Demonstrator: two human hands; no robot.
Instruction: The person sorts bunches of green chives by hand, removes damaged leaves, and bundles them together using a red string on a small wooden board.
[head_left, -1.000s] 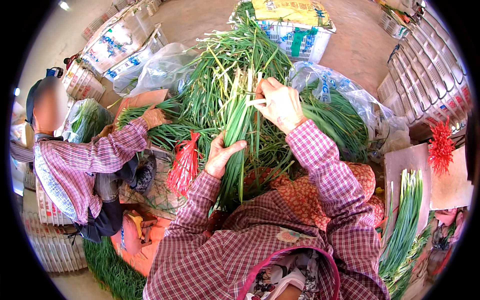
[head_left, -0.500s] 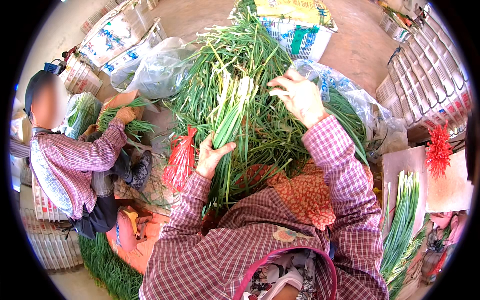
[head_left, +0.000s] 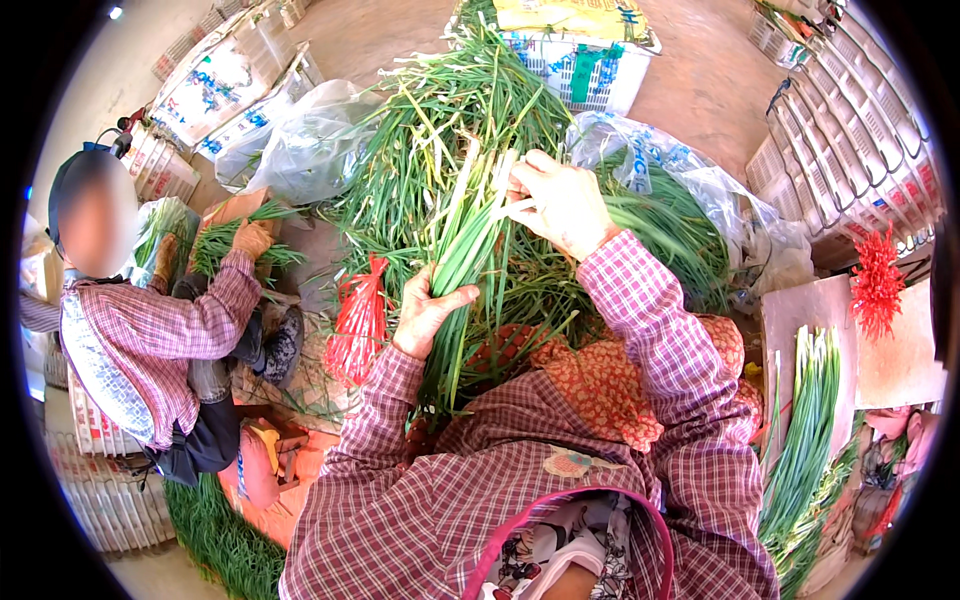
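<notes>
two bare hands meet at one bunch of green stalks: the left hand wraps thumb and fingers snugly around its leafy lower part, while the right hand is at the pale upper ends, fingertips curled close together, though i cannot tell whether a stalk is caught between them. the low hold probably keeps the bunch together and leaves the pale ends free for the other fingers. just beyond the left grip lies a heap of loose stalks, likely there so both hands can reach it easily. beside that grip, on its left, is a bundle of red strips, perhaps set close for handy reach; well to the right of both hands, neater stalks lie lengthwise on a flat board, which seems to keep them straight and apart from the heap. against half a second ago, the right hand is back at the pale ends, where the earlier picture shows it apart, to the right, fingers spread; the left hand keeps its hold, and farther left a co-worker's hand stays at a smaller clump.
</notes>
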